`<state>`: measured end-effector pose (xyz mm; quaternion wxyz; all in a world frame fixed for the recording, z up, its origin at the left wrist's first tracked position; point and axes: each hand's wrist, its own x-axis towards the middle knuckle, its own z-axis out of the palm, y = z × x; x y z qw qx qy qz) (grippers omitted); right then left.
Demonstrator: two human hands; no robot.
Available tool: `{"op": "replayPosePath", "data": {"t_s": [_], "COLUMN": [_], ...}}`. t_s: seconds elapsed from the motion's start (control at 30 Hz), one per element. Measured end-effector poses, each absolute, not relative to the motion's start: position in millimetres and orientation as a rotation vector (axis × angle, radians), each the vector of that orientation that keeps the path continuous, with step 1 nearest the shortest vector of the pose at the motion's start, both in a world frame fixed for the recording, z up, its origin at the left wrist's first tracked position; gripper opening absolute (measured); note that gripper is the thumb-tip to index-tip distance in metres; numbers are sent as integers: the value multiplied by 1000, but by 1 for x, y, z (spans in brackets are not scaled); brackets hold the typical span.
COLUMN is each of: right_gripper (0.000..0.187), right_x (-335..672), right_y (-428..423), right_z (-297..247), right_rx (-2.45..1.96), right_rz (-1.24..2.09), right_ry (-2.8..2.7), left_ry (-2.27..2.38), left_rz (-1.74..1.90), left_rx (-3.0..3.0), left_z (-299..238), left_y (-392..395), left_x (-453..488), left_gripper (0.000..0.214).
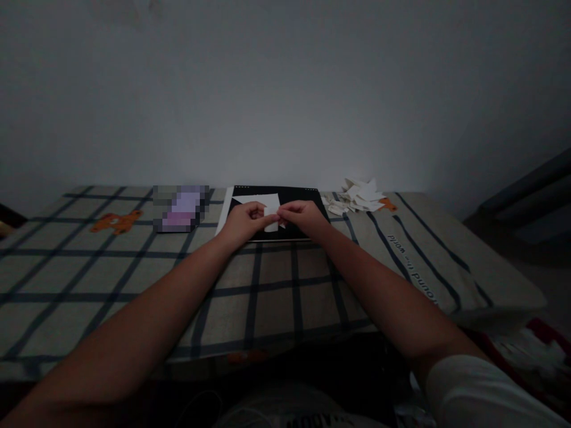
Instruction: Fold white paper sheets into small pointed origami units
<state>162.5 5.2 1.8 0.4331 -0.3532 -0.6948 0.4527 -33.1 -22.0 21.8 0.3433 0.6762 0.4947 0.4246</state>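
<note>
Both of my hands meet over a black notebook (304,201) lying on the table. My left hand (243,221) pinches the left side of a piece of white paper (271,221). From the right, my right hand (304,214) grips the same paper between thumb and fingertips. The paper looks folded, but its exact creases are too small to tell. Another flat white sheet (267,200) with a pointed left corner shows just behind my fingers, partly hidden by my left hand; I cannot tell whether the two are joined.
A pile of folded white paper pieces (360,195) lies right of the notebook. To the left is a blurred-out, phone-like purple object (182,208). A checked cloth (276,285) with orange bear prints covers the table, whose far side meets a plain wall (285,95).
</note>
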Motion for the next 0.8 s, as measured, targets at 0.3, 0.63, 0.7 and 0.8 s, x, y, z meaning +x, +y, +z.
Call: {"op": "replayPosePath", "data": {"t_s": [0.3, 0.63, 0.7, 0.8], "right_gripper": [27, 26, 27, 28], "right_x": [164, 164, 164, 164], "right_y": [11, 10, 10, 12], "right_z": [-2, -1, -1, -3], "right_rx": [-943, -953, -952, -950], "right_rz": [1131, 1065, 1083, 1110], "right_ry": [-1634, -1682, -1672, -1649], "left_ry": [1227, 1262, 1274, 1292], "left_rz": [1120, 1129, 1135, 1143], "left_rx": [1612, 1600, 1609, 1615], "left_z": [23, 17, 17, 18], "left_y": [-22, -18, -19, -21], "left_x": [-35, -36, -36, -36], "left_gripper": [34, 31, 31, 32]}}
